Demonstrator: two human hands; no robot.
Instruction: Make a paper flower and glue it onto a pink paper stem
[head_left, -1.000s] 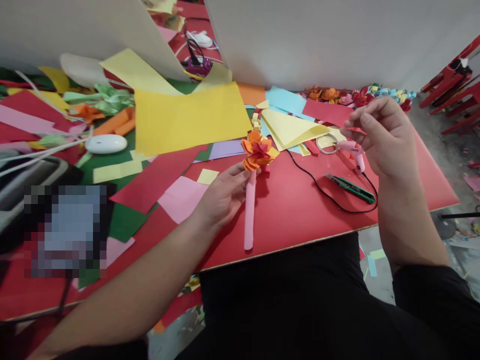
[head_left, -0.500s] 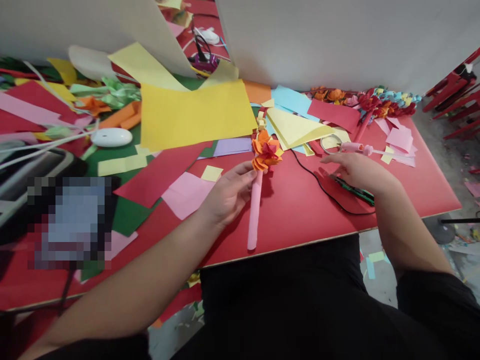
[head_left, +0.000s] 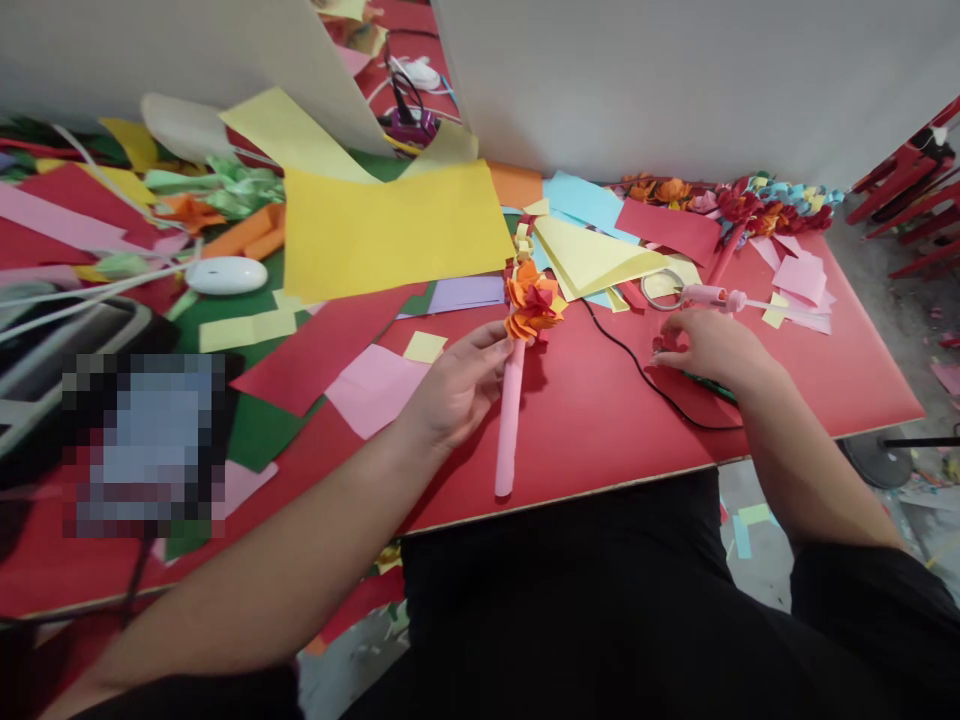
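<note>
My left hand [head_left: 469, 385] is closed around the top of a pink rolled-paper stem, just below an orange and red paper flower [head_left: 534, 305]. The paper flower stands upright-tilted over the red tabletop, its stem end pointing toward me. Pale yellow paper loops [head_left: 523, 237] show above the bloom. Over the table at the right, my right hand [head_left: 709, 345] has its fingers curled toward the thumb. A small dark reddish bit shows at its fingertips, too small to name. Beneath this hand lies a slim green tool [head_left: 716, 388], mostly hidden. A pink tool with a pale stick [head_left: 709, 295] rests just beyond.
A large yellow sheet [head_left: 390, 230] and folded pale yellow paper [head_left: 592, 255] lie behind the flower. A black cable [head_left: 626, 350] curves between my hands. At left are a white mouse [head_left: 226, 275] and a blurred-out device [head_left: 150, 440]. Finished paper flowers [head_left: 780, 205] lie back right.
My right hand's fingers have curled in from a stretched reach, and the hand now covers more of the green tool. The left hand holds the flower in the same place.
</note>
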